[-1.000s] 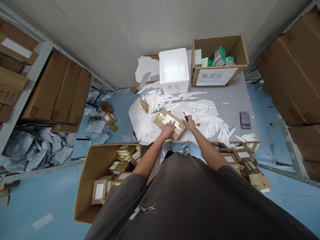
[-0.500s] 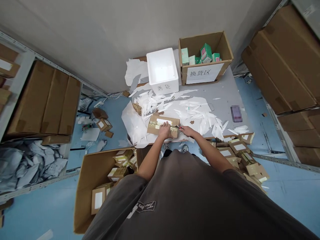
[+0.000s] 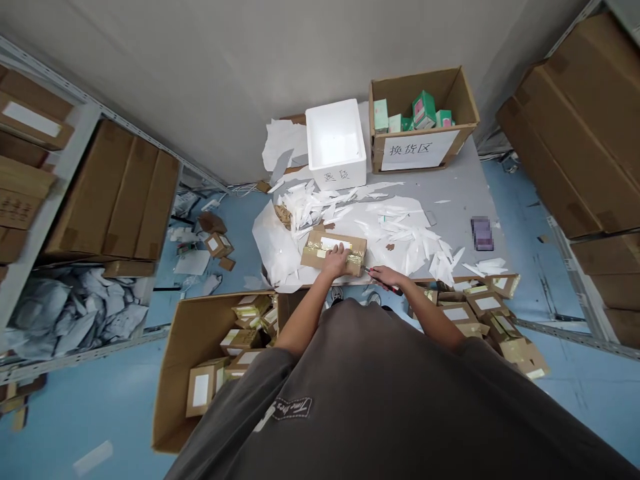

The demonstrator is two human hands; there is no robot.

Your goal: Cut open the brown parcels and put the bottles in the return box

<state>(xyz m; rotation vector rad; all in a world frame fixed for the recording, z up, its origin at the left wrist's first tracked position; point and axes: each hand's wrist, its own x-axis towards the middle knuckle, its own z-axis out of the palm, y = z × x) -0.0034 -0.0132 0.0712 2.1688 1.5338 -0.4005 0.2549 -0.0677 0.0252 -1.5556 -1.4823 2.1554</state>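
Observation:
A taped cardboard box [image 3: 314,255] with a white label lies near the front edge of the table. My left hand [image 3: 336,260] rests on its top, with fingers stretched out over the label and clear tape. My right hand [image 3: 387,275], closed around a red-and-black utility knife [image 3: 397,290], is just right of the box. The knife's tip points left at the box's right end; whether it touches the cardboard is hard to tell. White paper scraps [image 3: 320,205] are strewn behind the box.
A white foam bin [image 3: 337,175] and a carton [image 3: 463,127] holding green-and-white boxes stand at the back. A phone-like object [image 3: 482,235], pixelated, lies right. Below the table, a large carton [image 3: 173,373] and a pile of parcels [image 3: 487,303] flank me. Shelves stand on both sides.
My right hand has drawn the knife back to the right and downward, away from the box's top. My left hand stays on the box, its fingers more spread. The whole view has shifted slightly.

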